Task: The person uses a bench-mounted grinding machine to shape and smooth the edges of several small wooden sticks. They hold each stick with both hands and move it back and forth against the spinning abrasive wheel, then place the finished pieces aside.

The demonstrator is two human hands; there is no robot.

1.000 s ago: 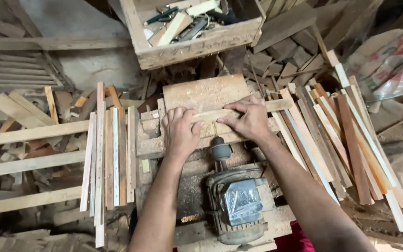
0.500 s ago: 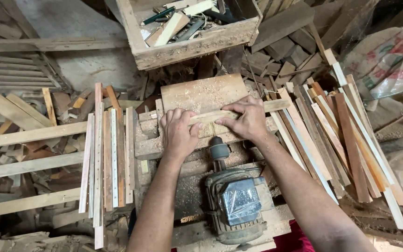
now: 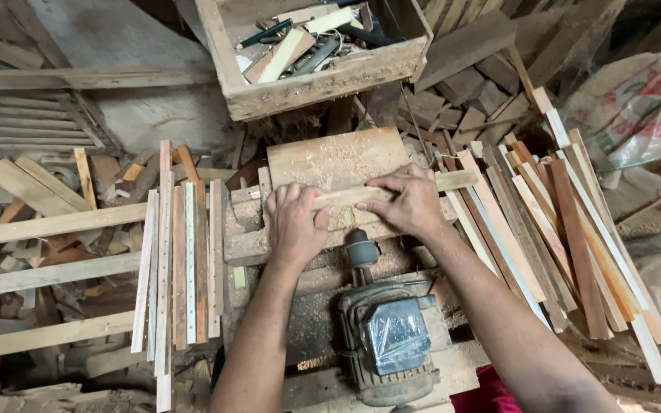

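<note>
1. Wood strip point(image 3: 392, 193) lies crosswise on sawdusty bench point(image 3: 330, 157); left hand point(image 3: 296, 222) & right hand point(image 3: 407, 200) press flat on it, fingers spread, not clenched.
2. Motor point(image 3: 392, 336) just below hands.
3. White sack w/ red-green print point(image 3: 636, 107) at upper right.
4. Vs 0.5 s ago: hands, strip unchanged.
5. Slat piles point(image 3: 181, 260) both sides; wooden tool crate point(image 3: 307, 46) above.
</note>
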